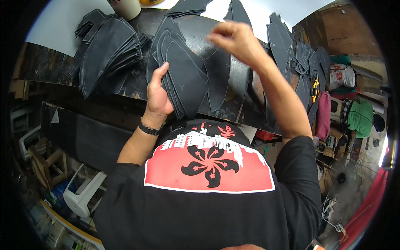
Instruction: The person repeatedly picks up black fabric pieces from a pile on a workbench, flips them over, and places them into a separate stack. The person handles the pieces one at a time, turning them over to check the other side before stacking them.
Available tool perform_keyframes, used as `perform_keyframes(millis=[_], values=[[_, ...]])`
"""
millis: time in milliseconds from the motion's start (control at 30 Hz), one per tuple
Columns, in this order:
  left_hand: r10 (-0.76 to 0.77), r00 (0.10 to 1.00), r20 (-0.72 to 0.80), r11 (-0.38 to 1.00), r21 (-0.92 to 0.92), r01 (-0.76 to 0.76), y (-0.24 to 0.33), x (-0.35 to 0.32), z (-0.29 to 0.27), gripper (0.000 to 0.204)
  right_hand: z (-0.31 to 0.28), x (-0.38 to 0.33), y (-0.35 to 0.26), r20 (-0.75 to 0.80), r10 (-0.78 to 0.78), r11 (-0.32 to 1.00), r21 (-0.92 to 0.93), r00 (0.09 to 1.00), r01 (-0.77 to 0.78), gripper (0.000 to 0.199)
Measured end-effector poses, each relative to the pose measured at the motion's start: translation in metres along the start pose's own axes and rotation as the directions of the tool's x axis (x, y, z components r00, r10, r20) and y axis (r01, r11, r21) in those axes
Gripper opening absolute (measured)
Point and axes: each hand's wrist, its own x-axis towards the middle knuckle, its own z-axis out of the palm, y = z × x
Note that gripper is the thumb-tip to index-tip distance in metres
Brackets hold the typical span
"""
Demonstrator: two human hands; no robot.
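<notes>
My left hand [158, 92] grips the left edge of a fanned stack of black, leather-like cut pieces [183, 75], with its thumb on top. The pieces are curved and pointed, with pale lines near their edges. Over the table to the right of the stack, my right hand [237, 41] is raised, its fingers curled together and slightly blurred; whether anything is between them I cannot make out. Below it a long curved black piece [218, 83] lies on the dark table [246, 83], partly under the held stack.
Another fanned pile of black pieces [108, 50] lies at the left. More black pieces [281, 46] are heaped at the right, near yellow-handled scissors [315, 89]. A pale container [127, 8] stands at the back. A white plastic stool [85, 191] and a fan [342, 178] stand below.
</notes>
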Motion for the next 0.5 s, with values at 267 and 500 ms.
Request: perform_keyframes(millis=[267,500], values=[[0.145,0.985,-0.095,0.987,0.079,-0.138,-0.004,-0.006,0.003,0.048,0.022,-0.068,-0.072,0.271,0.384,0.922,-0.065,0.883,-0.381,0.044],[0.171,0.974,-0.147,0.979,0.139,-0.151,-0.007,-0.004,-0.005,0.052,0.028,-0.087,-0.056,0.154,0.525,0.700,0.482,0.837,-0.527,0.014]])
